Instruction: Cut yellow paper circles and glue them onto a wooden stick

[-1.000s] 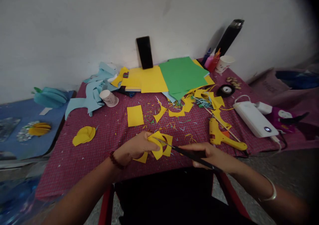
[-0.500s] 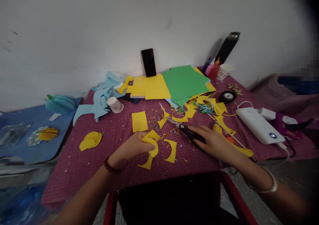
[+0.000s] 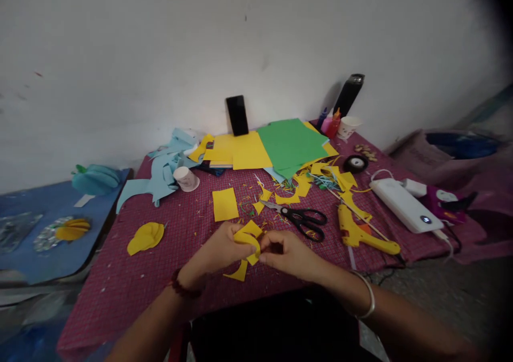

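Note:
My left hand (image 3: 224, 247) is closed on cut yellow paper (image 3: 253, 227), including a curved strip and an angular piece. Against the right edge of that paper, my right hand (image 3: 290, 255) has its thumb and forefinger curled in a pinch. Black-handled scissors (image 3: 298, 216) lie on the table just beyond my right hand, blades pointing left. A yellow paper square (image 3: 225, 204) lies flat past my left hand. Farther left rests a stack of rounded yellow paper pieces (image 3: 146, 237). One yellow offcut (image 3: 239, 272) lies below my hands.
A yellow glue gun (image 3: 360, 234), a white power bank (image 3: 403, 204) and a tape roll (image 3: 356, 163) are at the right. Green sheets (image 3: 292, 146), a phone (image 3: 237, 115) and blue scraps (image 3: 162, 164) line the back. A paper cup (image 3: 185, 179) stands left; a black flask (image 3: 348, 95) leans right.
My right hand has let go of the scissors, leaving them on the table, and moved left to the yellow paper. My left hand still holds the paper. The view has shifted slightly.

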A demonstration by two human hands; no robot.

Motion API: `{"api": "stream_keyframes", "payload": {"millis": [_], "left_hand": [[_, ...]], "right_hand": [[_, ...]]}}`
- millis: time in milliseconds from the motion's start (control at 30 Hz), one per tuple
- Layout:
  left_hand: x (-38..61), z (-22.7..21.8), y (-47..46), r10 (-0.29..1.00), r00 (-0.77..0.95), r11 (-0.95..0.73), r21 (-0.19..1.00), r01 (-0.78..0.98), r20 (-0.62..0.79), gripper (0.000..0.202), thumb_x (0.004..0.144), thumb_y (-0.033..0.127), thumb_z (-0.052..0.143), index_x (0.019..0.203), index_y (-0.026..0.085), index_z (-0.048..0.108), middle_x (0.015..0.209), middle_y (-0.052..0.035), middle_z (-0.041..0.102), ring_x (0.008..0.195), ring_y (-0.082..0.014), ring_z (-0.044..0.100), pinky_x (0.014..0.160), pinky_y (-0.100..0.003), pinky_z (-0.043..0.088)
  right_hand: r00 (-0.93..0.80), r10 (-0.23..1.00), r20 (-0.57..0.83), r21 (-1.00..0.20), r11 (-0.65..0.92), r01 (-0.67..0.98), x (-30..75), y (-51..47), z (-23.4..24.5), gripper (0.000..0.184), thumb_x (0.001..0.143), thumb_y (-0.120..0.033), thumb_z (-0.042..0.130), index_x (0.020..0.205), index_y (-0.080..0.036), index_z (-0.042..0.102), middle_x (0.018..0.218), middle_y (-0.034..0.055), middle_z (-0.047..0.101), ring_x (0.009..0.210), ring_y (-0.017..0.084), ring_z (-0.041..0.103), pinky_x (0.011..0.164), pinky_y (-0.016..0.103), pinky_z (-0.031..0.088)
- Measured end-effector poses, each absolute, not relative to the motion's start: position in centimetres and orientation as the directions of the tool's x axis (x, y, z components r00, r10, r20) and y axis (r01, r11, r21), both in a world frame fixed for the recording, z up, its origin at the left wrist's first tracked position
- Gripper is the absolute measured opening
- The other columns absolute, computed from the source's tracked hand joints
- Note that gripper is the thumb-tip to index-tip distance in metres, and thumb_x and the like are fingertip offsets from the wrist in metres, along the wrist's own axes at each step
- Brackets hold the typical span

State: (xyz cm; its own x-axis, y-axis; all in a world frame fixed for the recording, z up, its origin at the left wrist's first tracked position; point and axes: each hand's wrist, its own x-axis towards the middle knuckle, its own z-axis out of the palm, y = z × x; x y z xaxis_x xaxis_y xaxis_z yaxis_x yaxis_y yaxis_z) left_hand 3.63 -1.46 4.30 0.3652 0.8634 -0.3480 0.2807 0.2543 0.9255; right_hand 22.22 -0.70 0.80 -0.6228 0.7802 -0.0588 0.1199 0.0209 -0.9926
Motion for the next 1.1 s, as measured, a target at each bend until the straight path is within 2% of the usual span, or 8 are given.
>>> {"api": "stream_keyframes", "payload": {"millis": [200, 533, 667, 767, 833, 900, 1000, 1100], "left_hand": [[3.7, 3.8, -1.9, 0.900, 0.255, 0.312, 0.930, 0.192, -0.355, 0.007, 0.063, 0.019, 0.063, 0.068, 0.015, 0.059, 0.057, 0.0053, 0.051, 0.048, -0.0067, 0.040, 0.047, -0.020, 0.031], [7.2, 1.9, -3.4, 0.912, -0.310, 0.125, 0.903, -0.411, -0.268, 0.017, 0.062, 0.026, 0.076, 0.066, 0.016, 0.063, 0.065, 0.0030, 0.064, 0.058, -0.0089, 0.056, 0.060, -0.021, 0.044], [8.0, 1.4, -3.7, 0.877, -0.381, 0.058, 0.853, -0.519, -0.292, 0.018, 0.062, 0.028, 0.076, 0.071, 0.017, 0.065, 0.070, 0.0022, 0.067, 0.064, -0.0102, 0.060, 0.065, -0.022, 0.047], [7.3, 1.4, -3.7, 0.860, -0.410, 0.045, 0.845, -0.534, -0.304, 0.017, 0.063, 0.027, 0.076, 0.069, 0.017, 0.063, 0.069, 0.0035, 0.066, 0.062, -0.0093, 0.060, 0.063, -0.021, 0.046], [6.6, 1.6, -3.7, 0.853, -0.419, 0.057, 0.853, -0.520, -0.312, 0.017, 0.065, 0.027, 0.075, 0.067, 0.018, 0.062, 0.065, 0.0048, 0.064, 0.058, -0.0085, 0.058, 0.059, -0.021, 0.045], [6.0, 1.8, -3.8, 0.846, -0.432, 0.056, 0.858, -0.511, -0.313, 0.016, 0.065, 0.026, 0.075, 0.065, 0.018, 0.061, 0.063, 0.0055, 0.063, 0.057, -0.0080, 0.058, 0.058, -0.020, 0.045], [5.6, 2.2, -4.0, 0.837, -0.441, 0.051, 0.849, -0.526, -0.324, 0.016, 0.062, 0.025, 0.075, 0.065, 0.017, 0.061, 0.064, 0.0049, 0.064, 0.057, -0.0081, 0.058, 0.057, -0.020, 0.045], [5.8, 2.2, -4.3, 0.826, -0.429, 0.077, 0.827, -0.556, -0.365, 0.018, 0.063, 0.026, 0.075, 0.065, 0.017, 0.060, 0.061, 0.0050, 0.063, 0.053, -0.0082, 0.057, 0.053, -0.020, 0.044]], "right_hand": [[-0.583, 0.807, -0.097, -0.995, -0.087, 0.045, 21.3, -0.6, -0.7, 0.019, 0.073, -0.027, 0.065, 0.064, -0.017, 0.052, 0.057, -0.0058, 0.044, 0.053, 0.008, 0.037, 0.051, 0.022, 0.030], [-0.389, 0.912, -0.131, -0.977, -0.185, -0.106, 19.6, -1.4, -1.2, 0.031, 0.070, -0.041, 0.069, 0.062, -0.019, 0.048, 0.059, -0.0049, 0.045, 0.056, 0.010, 0.038, 0.054, 0.023, 0.033], [-0.382, 0.919, -0.098, -0.988, -0.136, -0.074, 19.1, -1.6, -1.3, 0.028, 0.075, -0.038, 0.065, 0.063, -0.019, 0.048, 0.060, -0.0046, 0.045, 0.056, 0.010, 0.041, 0.053, 0.023, 0.035], [-0.478, 0.878, -0.004, -0.995, 0.046, 0.093, 20.9, -1.2, -0.8, 0.014, 0.083, -0.032, 0.057, 0.083, -0.018, 0.058, 0.070, -0.0003, 0.056, 0.064, 0.014, 0.052, 0.058, 0.026, 0.044], [-0.480, 0.874, 0.079, -0.915, 0.255, 0.313, 23.7, -0.5, -0.7, 0.024, 0.086, -0.026, 0.053, 0.108, -0.019, 0.058, 0.088, 0.0052, 0.064, 0.079, 0.018, 0.060, 0.072, 0.032, 0.049], [-0.444, 0.876, 0.188, -0.732, 0.426, 0.531, 27.2, 0.6, -1.2, 0.027, 0.086, -0.024, 0.053, 0.112, -0.020, 0.058, 0.104, 0.0102, 0.064, 0.096, 0.024, 0.060, 0.087, 0.042, 0.047], [-0.452, 0.869, 0.203, -0.453, 0.492, 0.743, 31.9, 2.3, -2.6, 0.034, 0.085, -0.021, 0.051, 0.117, -0.015, 0.058, 0.109, 0.0147, 0.062, 0.101, 0.029, 0.059, 0.092, 0.049, 0.046], [-0.501, 0.848, 0.170, -0.315, 0.529, 0.788, 33.9, 3.5, -3.5, 0.038, 0.086, -0.021, 0.050, 0.122, -0.011, 0.057, 0.112, 0.0177, 0.061, 0.102, 0.030, 0.059, 0.092, 0.047, 0.047]]}}
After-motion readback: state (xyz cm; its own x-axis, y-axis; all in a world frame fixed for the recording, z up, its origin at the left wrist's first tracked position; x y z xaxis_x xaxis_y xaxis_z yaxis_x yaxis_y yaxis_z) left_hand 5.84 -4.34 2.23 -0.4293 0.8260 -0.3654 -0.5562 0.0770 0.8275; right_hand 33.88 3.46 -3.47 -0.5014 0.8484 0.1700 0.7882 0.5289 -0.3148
